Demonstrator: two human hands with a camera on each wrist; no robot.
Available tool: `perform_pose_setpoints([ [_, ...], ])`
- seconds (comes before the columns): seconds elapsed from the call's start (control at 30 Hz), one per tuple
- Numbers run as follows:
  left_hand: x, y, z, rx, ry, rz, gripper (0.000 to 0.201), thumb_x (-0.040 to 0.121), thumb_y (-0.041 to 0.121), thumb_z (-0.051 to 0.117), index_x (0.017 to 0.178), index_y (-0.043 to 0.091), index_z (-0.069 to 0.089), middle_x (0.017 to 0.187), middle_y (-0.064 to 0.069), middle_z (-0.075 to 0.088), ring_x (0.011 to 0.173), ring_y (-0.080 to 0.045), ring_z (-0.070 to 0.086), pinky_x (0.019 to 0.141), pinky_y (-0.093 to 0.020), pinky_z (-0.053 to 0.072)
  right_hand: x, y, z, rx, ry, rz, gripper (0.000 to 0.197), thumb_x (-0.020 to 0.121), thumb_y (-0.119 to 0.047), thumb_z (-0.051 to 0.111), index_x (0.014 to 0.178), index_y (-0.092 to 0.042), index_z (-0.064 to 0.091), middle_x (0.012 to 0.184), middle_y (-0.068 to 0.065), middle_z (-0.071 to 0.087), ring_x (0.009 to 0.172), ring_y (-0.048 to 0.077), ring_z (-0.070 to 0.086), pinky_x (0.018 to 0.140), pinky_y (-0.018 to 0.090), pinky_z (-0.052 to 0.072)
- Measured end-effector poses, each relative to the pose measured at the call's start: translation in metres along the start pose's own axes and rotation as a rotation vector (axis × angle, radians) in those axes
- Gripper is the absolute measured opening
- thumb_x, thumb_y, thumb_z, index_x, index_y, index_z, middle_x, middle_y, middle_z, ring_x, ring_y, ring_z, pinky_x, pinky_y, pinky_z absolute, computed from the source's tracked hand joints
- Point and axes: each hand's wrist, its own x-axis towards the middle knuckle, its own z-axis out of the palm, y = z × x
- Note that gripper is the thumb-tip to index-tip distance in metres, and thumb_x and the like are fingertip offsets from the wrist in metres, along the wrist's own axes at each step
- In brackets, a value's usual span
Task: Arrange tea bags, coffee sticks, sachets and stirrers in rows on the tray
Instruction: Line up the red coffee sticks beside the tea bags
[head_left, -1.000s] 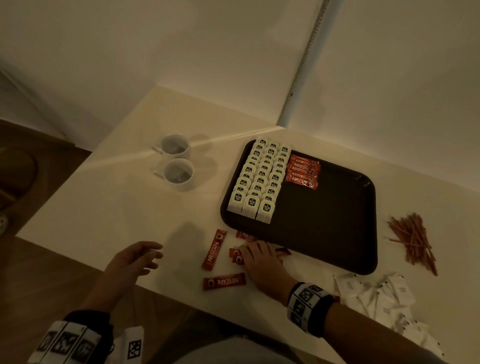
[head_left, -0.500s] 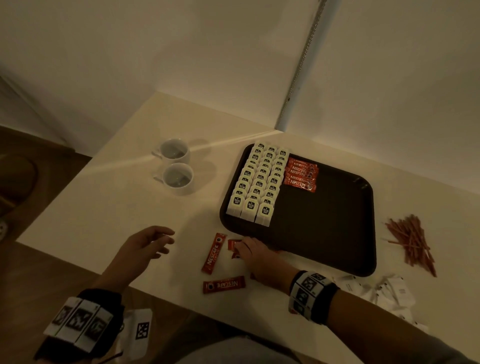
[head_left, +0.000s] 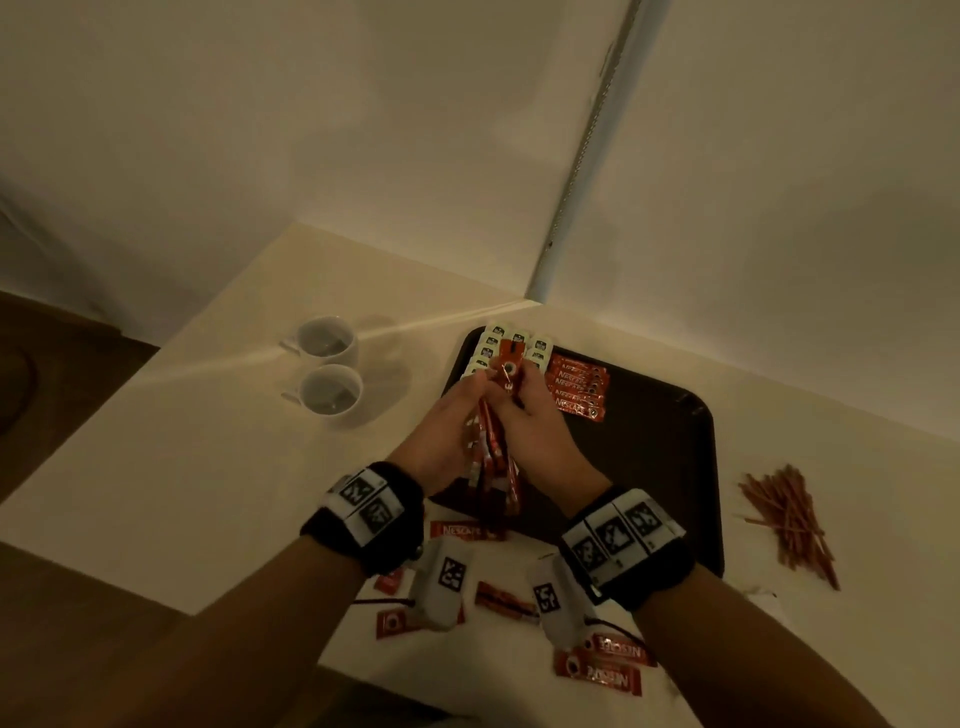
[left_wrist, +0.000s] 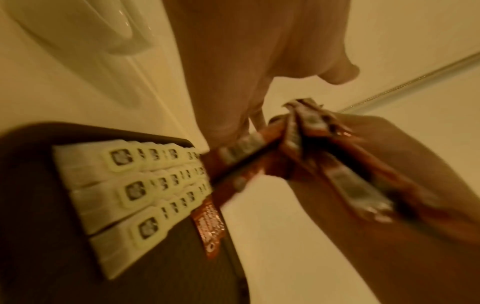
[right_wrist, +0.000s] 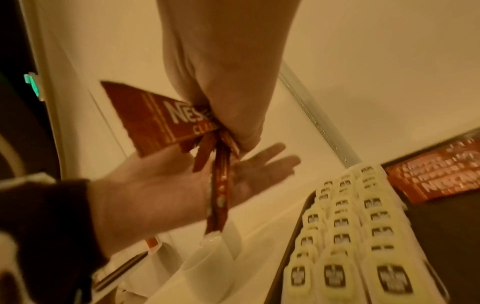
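Observation:
A dark brown tray (head_left: 649, 467) carries three rows of white tea bags (head_left: 498, 332) (right_wrist: 337, 236) at its left, with a short row of red coffee sticks (head_left: 576, 384) (right_wrist: 436, 181) beside them. My right hand (head_left: 519, 384) (right_wrist: 228, 131) pinches a bundle of several red coffee sticks (head_left: 496, 457) (right_wrist: 155, 117) (left_wrist: 350, 181), held in the air above the tea bags. My left hand (head_left: 478, 384) (right_wrist: 246, 174) lies flat against the bundle, palm open and fingers straight.
Several loose coffee sticks (head_left: 467, 531) (head_left: 602, 660) lie on the white table near its front edge, under my wrists. Red stirrers (head_left: 789, 519) are heaped right of the tray. Two white cups (head_left: 327, 340) (head_left: 332, 389) stand left of it. Walls close the back.
My right hand has left the table by the tray's front edge and lifted a bundle of coffee sticks over the tea bags. My left hand has risen from the table edge to meet it.

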Motion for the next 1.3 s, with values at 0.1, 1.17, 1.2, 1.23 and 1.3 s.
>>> perform_pose_setpoints([
  [0.1,0.016,0.008,0.021,-0.075,0.053,0.014,0.054,0.093,0.056,0.038,0.135,0.024,0.051,0.129,-0.004,0.062,0.118,-0.016,0.059,0.099,-0.034,0.046,0.013,-0.001,0.001,-0.049,0.105,-0.094,0.034,0.098,-0.014,0.044,0.132,-0.017,0.039,0.117,0.003,0.059,0.109,0.014,0.059,0.099,0.037,0.047],
  [1.17,0.051,0.044,0.037,0.106,-0.126,-0.283,0.027,0.095,0.017,0.05,0.069,0.01,0.052,0.057,-0.001,0.052,0.046,-0.009,0.048,0.048,-0.017,0.043,0.057,-0.038,-0.07,-0.456,-0.314,-0.02,0.048,0.094,-0.045,0.038,0.132,-0.017,0.048,0.128,0.005,0.056,0.12,0.016,0.052,0.103,0.033,0.043],
  [1.2,0.052,0.043,0.038,0.085,-0.099,-0.273,0.028,0.096,0.018,0.049,0.068,0.011,0.051,0.057,-0.001,0.051,0.046,-0.009,0.047,0.048,-0.017,0.042,0.057,-0.037,-0.071,-0.479,-0.291,-0.039,0.053,0.092,-0.047,0.04,0.137,-0.019,0.042,0.135,0.003,0.048,0.126,0.015,0.045,0.106,0.034,0.039],
  [1.23,0.053,0.043,0.039,0.046,-0.062,-0.249,0.028,0.096,0.02,0.048,0.07,0.011,0.052,0.058,-0.001,0.051,0.046,-0.009,0.048,0.047,-0.018,0.042,0.056,-0.036,-0.071,-0.489,-0.225,-0.075,0.06,0.089,-0.051,0.043,0.14,-0.022,0.036,0.139,0.0,0.041,0.13,0.013,0.038,0.108,0.034,0.036],
  [1.3,0.056,0.043,0.041,-0.081,0.044,-0.142,0.022,0.099,0.019,0.047,0.08,0.01,0.055,0.06,-0.001,0.057,0.049,-0.009,0.054,0.046,-0.019,0.046,0.049,-0.037,-0.07,-0.499,-0.079,-0.163,0.066,0.078,-0.053,0.059,0.134,-0.025,0.038,0.129,-0.004,0.038,0.123,0.012,0.039,0.102,0.031,0.039],
])
